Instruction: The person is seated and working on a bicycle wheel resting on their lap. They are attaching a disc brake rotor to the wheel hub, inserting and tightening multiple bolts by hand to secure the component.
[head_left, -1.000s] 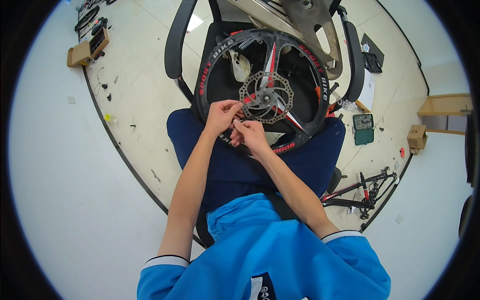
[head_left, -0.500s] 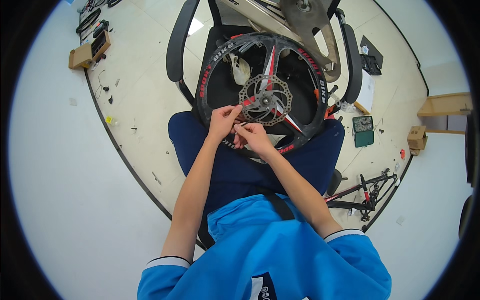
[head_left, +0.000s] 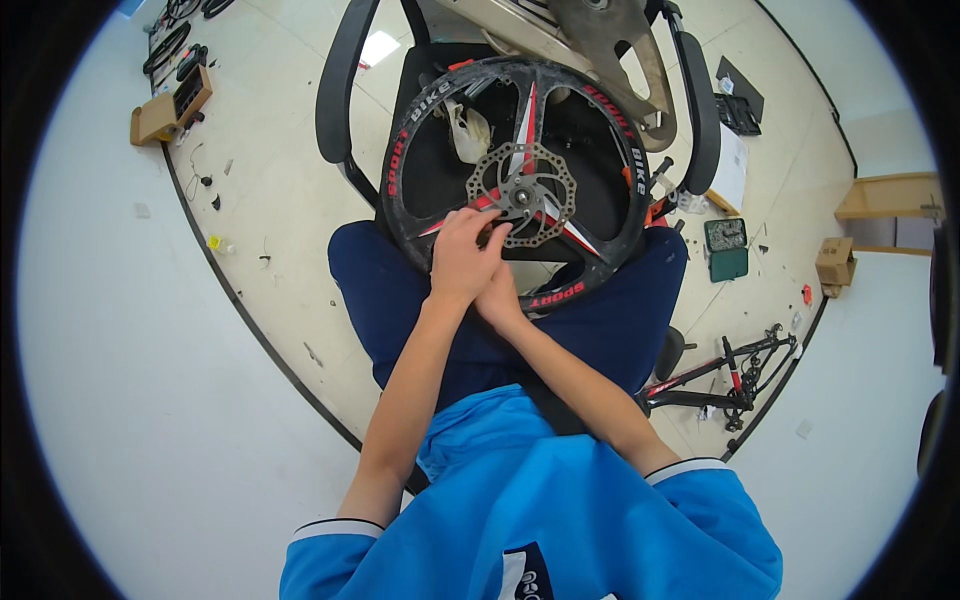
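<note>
A black bicycle wheel point(head_left: 640, 215) with three red-and-white spokes lies across my thighs and a black chair seat. On its hub sits a silver disc brake rotor point(head_left: 568, 190) with a holed, wavy edge. My left hand point(head_left: 466, 258) is at the rotor's lower left edge, its fingers bent and drawn together near the thumb. Whatever may be in them is too small to make out. Crossed partly beneath it, my right hand point(head_left: 498, 297) is close to the wheel's near side, and its fingers are hidden.
A chair armrest point(head_left: 705, 115) stands on the right, another armrest point(head_left: 336, 100) on the left. Beyond the wheel rests a large pale metal frame point(head_left: 500, 25). On the floor at right are an open green case point(head_left: 727, 250) and a black-and-red bike frame point(head_left: 725, 380). A cardboard box point(head_left: 155, 120) lies far left.
My left hand has moved right and a little nearer, now over my right hand, which has turned and slid under it. The wheel appears slightly higher and further left in view.
</note>
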